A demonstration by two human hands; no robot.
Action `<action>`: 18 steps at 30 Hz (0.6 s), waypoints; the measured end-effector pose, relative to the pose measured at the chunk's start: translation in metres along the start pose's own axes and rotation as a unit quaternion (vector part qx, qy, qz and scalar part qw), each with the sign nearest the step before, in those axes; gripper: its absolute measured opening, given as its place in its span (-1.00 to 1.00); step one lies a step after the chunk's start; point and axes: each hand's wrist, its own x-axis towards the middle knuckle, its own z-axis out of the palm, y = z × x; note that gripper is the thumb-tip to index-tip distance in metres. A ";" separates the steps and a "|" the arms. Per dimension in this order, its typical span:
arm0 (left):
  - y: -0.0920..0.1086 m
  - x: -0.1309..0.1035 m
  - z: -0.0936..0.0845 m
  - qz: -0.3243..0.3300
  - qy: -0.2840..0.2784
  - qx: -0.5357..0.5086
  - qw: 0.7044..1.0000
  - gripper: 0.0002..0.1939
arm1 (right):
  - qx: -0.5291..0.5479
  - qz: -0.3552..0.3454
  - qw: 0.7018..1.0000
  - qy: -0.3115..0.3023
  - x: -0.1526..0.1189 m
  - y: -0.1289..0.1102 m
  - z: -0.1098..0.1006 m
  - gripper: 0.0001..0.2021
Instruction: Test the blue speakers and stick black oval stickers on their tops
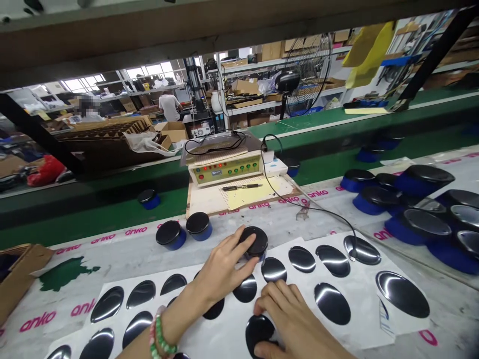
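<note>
My left hand [221, 269], with a beaded bracelet [160, 336] at the wrist, is closed around a round blue case with a black top [260, 240]. Its fingers rest on the top and the side. My right hand [286, 316] lies lower, fingers curled and thumb pressed at the edge of a glossy black disc [256, 331] on the white sheet. Around both hands the white sheet [299, 326] carries several more glossy black discs [332, 303]. Two similar blue cases [171, 234] stand to the left of my left hand.
Several blue cases [417, 227] crowd the right side. Behind the hands stands a control box [226, 169] with a pen [242, 187] in front; its thin cable [318, 207] reaches the sheet. A green conveyor belt [172, 199] runs behind. A cardboard box [35, 257] is at left.
</note>
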 end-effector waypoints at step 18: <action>-0.003 -0.006 0.010 -0.066 -0.017 -0.099 0.993 -0.57 | 0.011 -0.005 0.998 -0.063 0.000 -0.021 -0.020 -0.78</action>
